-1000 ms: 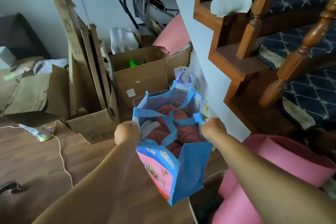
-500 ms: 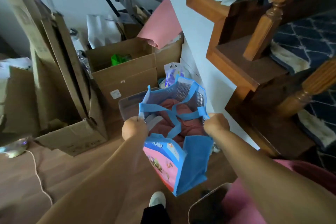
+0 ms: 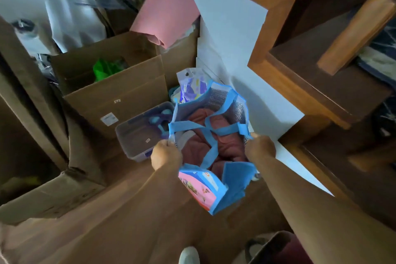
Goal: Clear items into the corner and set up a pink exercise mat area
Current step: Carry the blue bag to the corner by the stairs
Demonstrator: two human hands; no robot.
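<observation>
A blue tote bag (image 3: pixel 233 186) with a pink printed front hangs in mid-air between my hands, holding reddish-pink cloth (image 3: pixel 227 152). My left hand (image 3: pixel 165 153) grips the bag's left rim and my right hand (image 3: pixel 260 146) grips its right rim, both with curled fingers. The bag is just in front of the corner where the white stair wall (image 3: pixel 231 45) meets the stacked boxes. A pink mat piece (image 3: pixel 169 8) leans over the boxes at the back.
An open cardboard box (image 3: pixel 120 92) with a green item (image 3: pixel 105 68) stands behind a grey plastic bin (image 3: pixel 139 137). A purple-white packet (image 3: pixel 190 85) sits by the wall. Flattened cardboard (image 3: pixel 38 113) leans at left; wooden stairs (image 3: pixel 321 75) rise at right. A shoe toe (image 3: pixel 188 256) shows below.
I have stepped closer to the corner, carrying the bag forward with both hands. The boxes and bin loom larger; the rolled pink mat at lower right has left the view.
</observation>
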